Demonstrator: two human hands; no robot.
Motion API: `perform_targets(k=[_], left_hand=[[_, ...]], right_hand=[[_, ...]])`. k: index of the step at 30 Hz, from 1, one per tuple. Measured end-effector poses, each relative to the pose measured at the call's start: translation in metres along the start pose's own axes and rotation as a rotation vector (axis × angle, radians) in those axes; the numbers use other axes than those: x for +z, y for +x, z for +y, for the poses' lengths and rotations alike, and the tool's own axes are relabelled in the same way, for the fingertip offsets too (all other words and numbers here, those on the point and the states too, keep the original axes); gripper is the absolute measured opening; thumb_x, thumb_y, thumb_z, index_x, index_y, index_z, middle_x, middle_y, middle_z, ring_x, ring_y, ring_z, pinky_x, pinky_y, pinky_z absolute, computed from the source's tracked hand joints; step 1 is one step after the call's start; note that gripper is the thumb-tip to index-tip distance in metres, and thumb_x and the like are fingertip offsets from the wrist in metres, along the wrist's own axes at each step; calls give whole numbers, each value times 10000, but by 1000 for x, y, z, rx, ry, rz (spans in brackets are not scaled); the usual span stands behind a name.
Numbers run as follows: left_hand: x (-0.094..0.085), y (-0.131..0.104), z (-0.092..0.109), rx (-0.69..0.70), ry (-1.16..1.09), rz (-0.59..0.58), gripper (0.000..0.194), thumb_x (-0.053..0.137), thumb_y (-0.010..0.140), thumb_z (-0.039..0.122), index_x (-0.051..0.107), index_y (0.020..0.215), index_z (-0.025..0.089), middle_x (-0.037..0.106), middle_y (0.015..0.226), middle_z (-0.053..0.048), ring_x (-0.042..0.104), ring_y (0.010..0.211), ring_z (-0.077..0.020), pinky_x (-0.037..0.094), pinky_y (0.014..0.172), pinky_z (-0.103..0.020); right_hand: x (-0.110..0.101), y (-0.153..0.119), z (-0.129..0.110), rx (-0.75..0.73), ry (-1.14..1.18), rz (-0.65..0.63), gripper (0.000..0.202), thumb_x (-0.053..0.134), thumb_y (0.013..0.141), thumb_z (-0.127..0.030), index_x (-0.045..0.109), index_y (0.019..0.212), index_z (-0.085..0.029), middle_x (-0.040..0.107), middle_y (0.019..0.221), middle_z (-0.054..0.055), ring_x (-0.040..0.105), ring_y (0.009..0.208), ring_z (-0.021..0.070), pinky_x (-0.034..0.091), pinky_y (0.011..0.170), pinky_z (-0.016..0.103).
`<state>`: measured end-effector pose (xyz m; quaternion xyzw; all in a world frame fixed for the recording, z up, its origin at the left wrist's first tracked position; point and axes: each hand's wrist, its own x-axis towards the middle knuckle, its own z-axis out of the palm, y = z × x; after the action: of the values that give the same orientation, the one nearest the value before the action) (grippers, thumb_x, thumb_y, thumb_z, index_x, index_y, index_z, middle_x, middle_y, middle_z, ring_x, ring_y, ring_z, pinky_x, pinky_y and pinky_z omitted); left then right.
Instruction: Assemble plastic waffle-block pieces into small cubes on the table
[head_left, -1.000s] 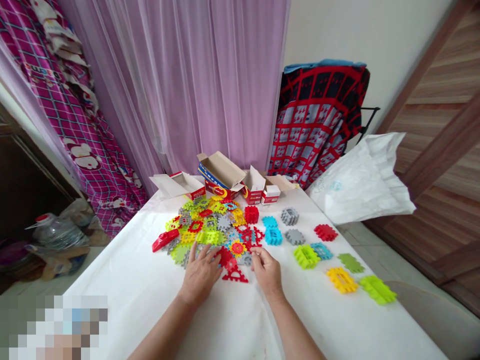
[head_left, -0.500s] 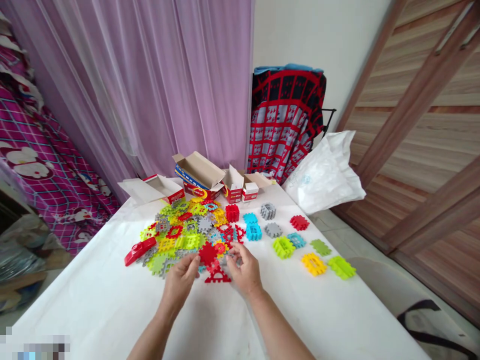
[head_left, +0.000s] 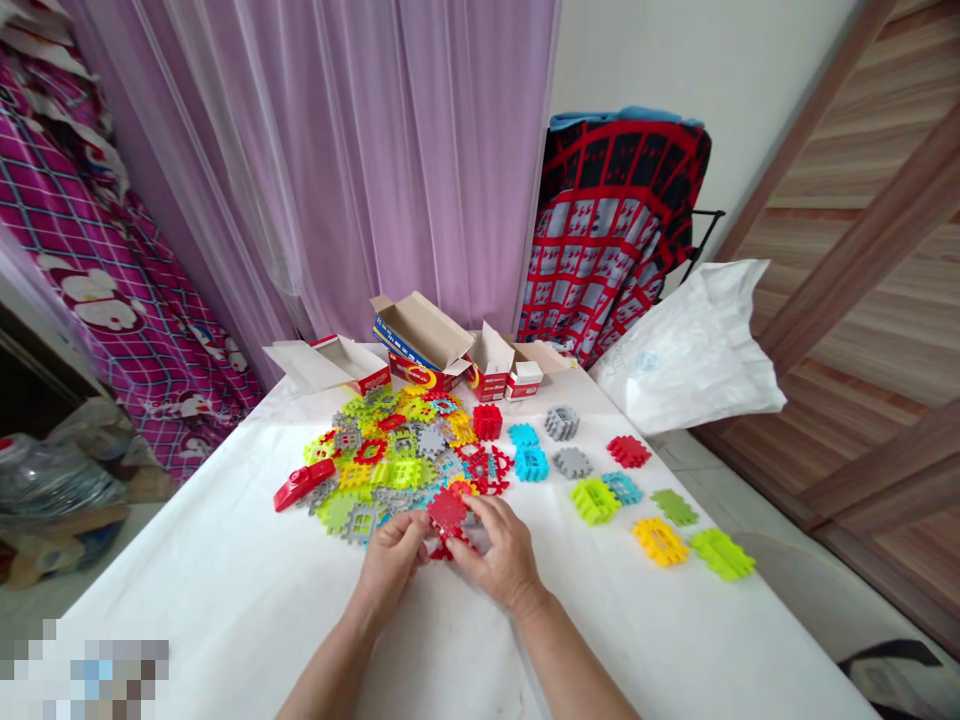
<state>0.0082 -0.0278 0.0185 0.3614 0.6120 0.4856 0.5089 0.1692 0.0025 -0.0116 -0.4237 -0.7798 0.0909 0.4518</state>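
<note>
A person works with two bare hands at a table (head_left: pixel 262 600) covered in white, just in front of a heaped pile (head_left: pixel 401 472) of notched plastic pieces. At the near edge of the pile, the right hand (head_left: pixel 501 553) grasps a red notched piece (head_left: pixel 448 511) between thumb and fingers. The left hand (head_left: pixel 394 560) has its fingers drawn together at the piece's left side; whether they pinch it, an onlooker cannot tell. More red plastic shows just below the piece, partly hidden by the hands.

A glossy red object (head_left: pixel 304 485) lies at the left edge of the pile. Behind the pile stand opened cardboard boxes (head_left: pixel 424 335), one blue-sided, others red and white. To the right of the pile sit a red block (head_left: pixel 487 421), a light-blue block (head_left: pixel 532 462), a gray block (head_left: pixel 562 423) and a flat gray piece (head_left: pixel 572 462). Farther right of it are a lime block (head_left: pixel 595 501), a blue piece (head_left: pixel 622 488), a red plate (head_left: pixel 628 451), a green plate (head_left: pixel 674 507), a yellow block (head_left: pixel 660 541) and a long lime block (head_left: pixel 723 553). A white bag (head_left: pixel 686 350) slumps well to the right of the pile; purple curtains (head_left: pixel 360 160) hang behind it.
</note>
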Motion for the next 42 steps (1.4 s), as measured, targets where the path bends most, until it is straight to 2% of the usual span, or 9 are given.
perform_targets(k=[8, 13, 16, 19, 22, 26, 30, 35, 42], left_hand=[[1, 1, -3, -6, 2, -16, 602, 600, 601, 747, 647, 737, 163, 488, 391, 72, 278, 313, -42, 182, 349, -180], [4, -4, -6, 117, 27, -12, 628, 530, 637, 784, 635, 703, 168, 602, 543, 14, 420, 362, -72, 260, 361, -199], [4, -5, -10, 179, 32, 31, 628, 465, 693, 790, 578, 593, 180, 499, 450, 44, 421, 365, -78, 299, 394, -206], [3, -5, -15, 205, 40, 38, 634, 433, 713, 796, 554, 569, 191, 444, 420, 57, 411, 370, -87, 317, 408, -212], [0, -3, -19, 227, 67, 26, 632, 433, 714, 799, 560, 578, 195, 469, 429, 46, 426, 390, -101, 335, 414, -220], [-1, 0, -21, 257, 100, 21, 621, 436, 727, 788, 580, 598, 197, 477, 425, 46, 444, 398, -113, 353, 425, -229], [0, 0, -19, 281, 140, 20, 631, 430, 716, 800, 584, 582, 202, 467, 411, 45, 449, 397, -125, 374, 432, -243], [0, -1, -18, 266, 182, 46, 638, 430, 698, 814, 582, 568, 208, 493, 437, 36, 462, 409, -133, 406, 448, -257], [1, -1, -18, 263, 220, 50, 640, 449, 662, 834, 588, 580, 214, 513, 453, 31, 486, 424, -147, 417, 451, -268]], right_hand=[[1, 1, -1, 0, -35, 71, 378, 613, 743, -289, 614, 1107, -186, 687, 978, 85, 649, 874, 208, 557, 793, 334], [1, 1, 5, 7, -68, 181, 355, 612, 760, -312, 618, 1089, -179, 690, 932, 83, 648, 767, 188, 570, 714, 320], [-7, 2, 3, 3, -81, 207, 342, 611, 776, -320, 616, 1089, -183, 688, 931, 81, 643, 761, 187, 567, 710, 330], [-30, 8, 5, 16, -94, 227, 347, 607, 796, -341, 613, 1104, -182, 684, 906, 76, 634, 744, 176, 554, 689, 315], [-73, 20, 29, 105, -159, 291, 354, 600, 799, -401, 636, 1077, -185, 683, 850, 63, 626, 721, 172, 531, 672, 301], [-147, 38, 92, 407, -280, 375, 441, 562, 765, -497, 670, 1036, -166, 703, 848, 80, 636, 733, 193, 498, 655, 299], [-194, 48, 147, 729, -470, 197, 367, 556, 752, -493, 696, 956, -222, 721, 882, 45, 645, 768, 205, 455, 639, 286], [-196, 51, 172, 817, -641, -10, 352, 547, 799, -493, 706, 993, -247, 712, 959, 35, 646, 824, 212, 431, 649, 283], [-183, 47, 190, 781, -708, -3, 384, 552, 813, -484, 678, 1077, -235, 660, 995, 51, 613, 940, 213, 437, 763, 293]])
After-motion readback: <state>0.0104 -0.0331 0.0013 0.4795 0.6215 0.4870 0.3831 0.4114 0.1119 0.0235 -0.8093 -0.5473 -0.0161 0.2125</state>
